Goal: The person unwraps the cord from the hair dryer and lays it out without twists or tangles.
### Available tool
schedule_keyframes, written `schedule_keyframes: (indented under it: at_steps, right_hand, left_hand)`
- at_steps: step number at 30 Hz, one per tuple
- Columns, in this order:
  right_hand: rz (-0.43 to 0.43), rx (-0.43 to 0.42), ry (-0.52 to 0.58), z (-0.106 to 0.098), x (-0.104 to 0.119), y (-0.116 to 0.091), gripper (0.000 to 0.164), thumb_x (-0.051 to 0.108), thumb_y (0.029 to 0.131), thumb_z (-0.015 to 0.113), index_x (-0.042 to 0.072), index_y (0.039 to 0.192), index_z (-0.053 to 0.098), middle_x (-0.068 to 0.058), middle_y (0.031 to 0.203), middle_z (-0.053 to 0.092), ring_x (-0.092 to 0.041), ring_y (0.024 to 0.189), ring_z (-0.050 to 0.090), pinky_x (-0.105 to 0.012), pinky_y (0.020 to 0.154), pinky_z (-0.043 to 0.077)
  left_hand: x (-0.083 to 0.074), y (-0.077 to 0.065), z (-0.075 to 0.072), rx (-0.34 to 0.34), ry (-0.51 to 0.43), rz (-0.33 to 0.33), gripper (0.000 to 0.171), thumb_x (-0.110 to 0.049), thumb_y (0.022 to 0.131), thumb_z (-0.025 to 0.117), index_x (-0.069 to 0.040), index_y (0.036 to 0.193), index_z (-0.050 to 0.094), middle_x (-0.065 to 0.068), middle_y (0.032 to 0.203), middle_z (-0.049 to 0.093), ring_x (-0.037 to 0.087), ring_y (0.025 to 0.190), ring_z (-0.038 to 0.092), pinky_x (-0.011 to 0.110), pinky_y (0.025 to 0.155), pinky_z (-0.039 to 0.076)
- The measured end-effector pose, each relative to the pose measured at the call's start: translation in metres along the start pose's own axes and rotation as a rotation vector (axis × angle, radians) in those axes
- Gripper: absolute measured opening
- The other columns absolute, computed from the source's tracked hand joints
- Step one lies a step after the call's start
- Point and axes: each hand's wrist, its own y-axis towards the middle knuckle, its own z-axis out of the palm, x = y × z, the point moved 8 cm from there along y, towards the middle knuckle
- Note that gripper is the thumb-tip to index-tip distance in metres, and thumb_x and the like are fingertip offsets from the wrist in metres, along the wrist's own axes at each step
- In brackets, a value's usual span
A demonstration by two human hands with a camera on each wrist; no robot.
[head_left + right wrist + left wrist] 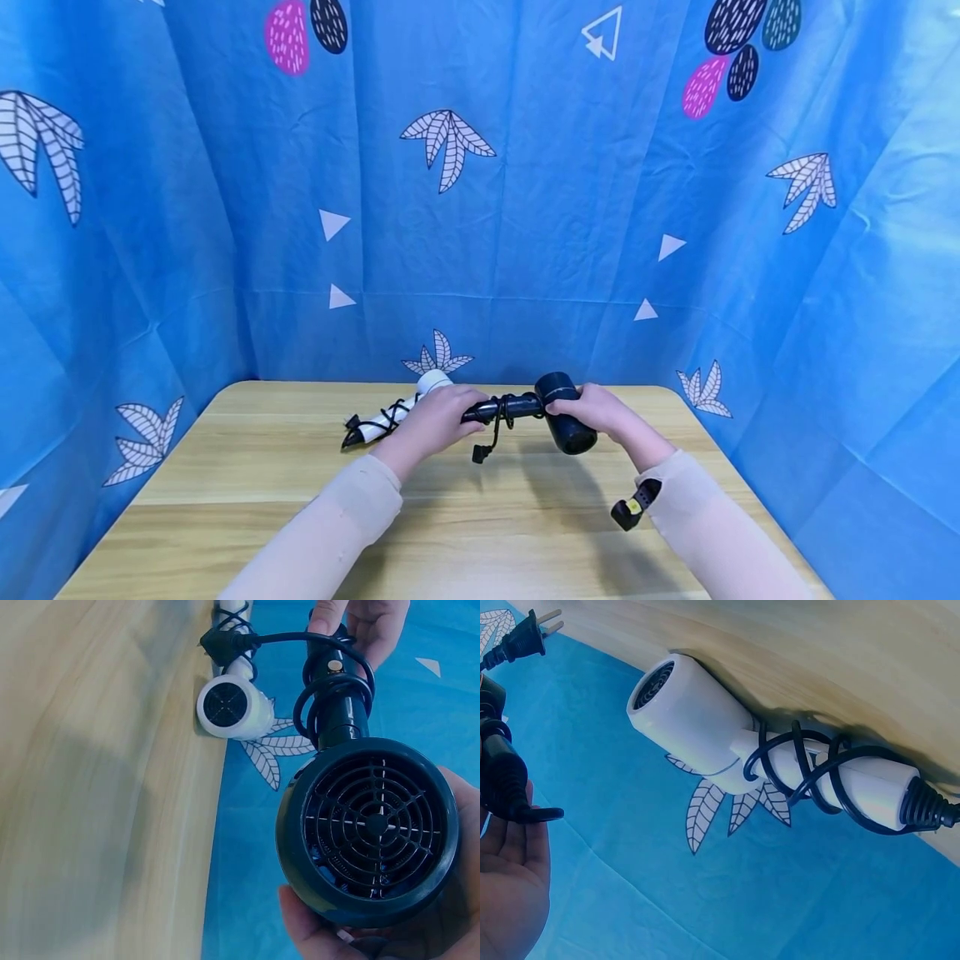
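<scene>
A black hair dryer (573, 429) is held up over the table between both hands. My left hand (442, 417) grips the end of its handle, and my right hand (596, 408) holds its barrel from the right. In the right wrist view, its round grille (377, 825) faces the camera. The black cord (334, 705) is wound round the handle, and its plug (482, 454) dangles below. Beyond my left hand, a white hair dryer (697, 716) lies on the table, its own black cord (836, 776) wrapped about the handle; my left hand partly covers it in the head view.
The wooden table (247, 467) has rounded far corners. Blue patterned cloth (450, 250) hangs behind it and along both sides. A black strap with a small device (633, 507) is on the right wrist.
</scene>
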Motion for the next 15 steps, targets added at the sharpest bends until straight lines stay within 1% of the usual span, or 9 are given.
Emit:
schedule_keyframes:
  at_steps: [9, 15]
  right_hand:
    - [0.000, -0.008, -0.001, -0.001, -0.001, -0.002, 0.058, 0.046, 0.083, 0.071, -0.005, 0.110, 0.062, -0.015, 0.099, 0.067, -0.022, 0.081, 0.066, -0.037, 0.074, 0.057]
    - [-0.001, -0.005, 0.010, -0.002, -0.003, -0.002, 0.058, 0.045, 0.083, 0.070, -0.006, 0.110, 0.061, -0.015, 0.098, 0.067, -0.022, 0.081, 0.066, -0.037, 0.074, 0.058]
  left_hand:
    - [-0.004, -0.004, -0.003, -0.048, 0.007, 0.017, 0.040, -0.036, 0.092, 0.074, -0.014, 0.125, 0.068, 0.002, 0.124, 0.068, 0.022, 0.114, 0.064, 0.039, 0.101, 0.050]
    - [-0.011, -0.006, -0.007, -0.078, 0.013, 0.015, 0.038, -0.036, 0.094, 0.071, -0.014, 0.125, 0.067, 0.003, 0.126, 0.067, 0.023, 0.118, 0.062, 0.041, 0.103, 0.048]
